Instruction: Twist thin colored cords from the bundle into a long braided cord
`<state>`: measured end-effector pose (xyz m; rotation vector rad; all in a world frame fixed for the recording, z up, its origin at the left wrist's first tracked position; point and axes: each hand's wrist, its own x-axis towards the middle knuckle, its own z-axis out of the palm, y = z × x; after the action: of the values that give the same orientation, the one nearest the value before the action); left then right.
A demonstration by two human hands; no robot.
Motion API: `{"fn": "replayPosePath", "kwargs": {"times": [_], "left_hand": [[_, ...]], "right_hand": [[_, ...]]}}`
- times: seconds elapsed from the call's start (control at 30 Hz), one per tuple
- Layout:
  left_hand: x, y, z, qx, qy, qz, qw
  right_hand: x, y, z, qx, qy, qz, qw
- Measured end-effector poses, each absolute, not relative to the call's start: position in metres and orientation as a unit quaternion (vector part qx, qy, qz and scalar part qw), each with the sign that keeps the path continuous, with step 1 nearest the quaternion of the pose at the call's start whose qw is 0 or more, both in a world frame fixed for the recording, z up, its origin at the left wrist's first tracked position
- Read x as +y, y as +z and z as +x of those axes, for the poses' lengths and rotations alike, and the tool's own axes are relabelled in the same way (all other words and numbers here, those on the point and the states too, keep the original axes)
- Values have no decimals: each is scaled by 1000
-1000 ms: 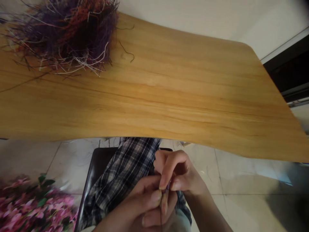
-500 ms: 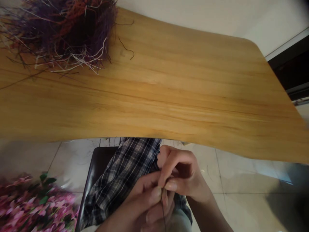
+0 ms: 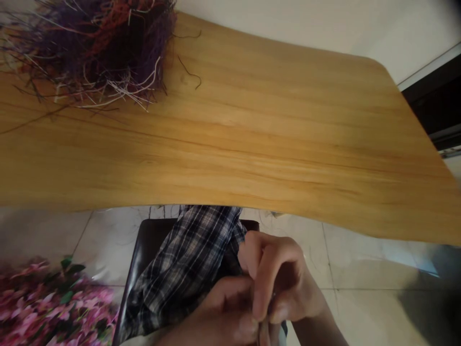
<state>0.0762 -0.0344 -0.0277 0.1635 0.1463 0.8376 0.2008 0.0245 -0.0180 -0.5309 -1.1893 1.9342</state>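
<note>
Low at the bottom middle, above my lap, my two hands meet with their fingertips pinched together. My left hand (image 3: 230,310) is closed, its thumb against the fingers. My right hand (image 3: 284,274) curls over from the right, forefinger and thumb pressed together just beside the left thumb. Between them is a thin dark strand (image 3: 268,312), of which only a short, blurred bit shows; the fingers hide most of it. On the table's far left lies a tangled heap of purple, red and pale strands (image 3: 104,53), away from both hands.
The wooden table (image 3: 252,144) spans the view, its front edge just beyond my hands. One loose dark strand (image 3: 189,72) lies by the heap. Pink flowers (image 3: 54,307) stand at lower left. Plaid cloth (image 3: 194,254) lies over a dark seat (image 3: 154,235) on the tiled floor.
Both hands have moved down and slightly right, still pinched together. The strand that hung visibly below the fingers is now mostly out of sight. The heap stays put.
</note>
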Motion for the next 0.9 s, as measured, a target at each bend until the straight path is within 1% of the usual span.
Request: {"fn": "replayPosePath", "kwargs": {"times": [0.13, 0.3, 0.37, 0.5, 0.6, 0.73, 0.83, 0.9], "left_hand": [[-37, -33, 80, 61, 412, 72, 906], [-34, -28, 75, 56, 414, 100, 903], [-32, -27, 73, 93, 425, 114, 893], [-27, -22, 68, 227, 454, 136, 851], [-21, -15, 63, 357, 438, 232, 792], [-15, -8, 59, 504, 439, 321, 671], [-13, -9, 55, 574, 473, 380, 550], [-12, -12, 53, 595, 479, 413, 497]], "right_hand": [[25, -19, 200, -468, 767, -186, 397], [23, -14, 202, -455, 763, -219, 403], [22, -10, 203, -461, 748, -248, 408], [20, -6, 206, -474, 714, -326, 399], [22, -12, 207, -471, 710, -333, 403], [22, -23, 206, -469, 687, -375, 409], [14, -21, 203, -490, 655, -445, 365], [7, -16, 197, -523, 615, -479, 343]]}}
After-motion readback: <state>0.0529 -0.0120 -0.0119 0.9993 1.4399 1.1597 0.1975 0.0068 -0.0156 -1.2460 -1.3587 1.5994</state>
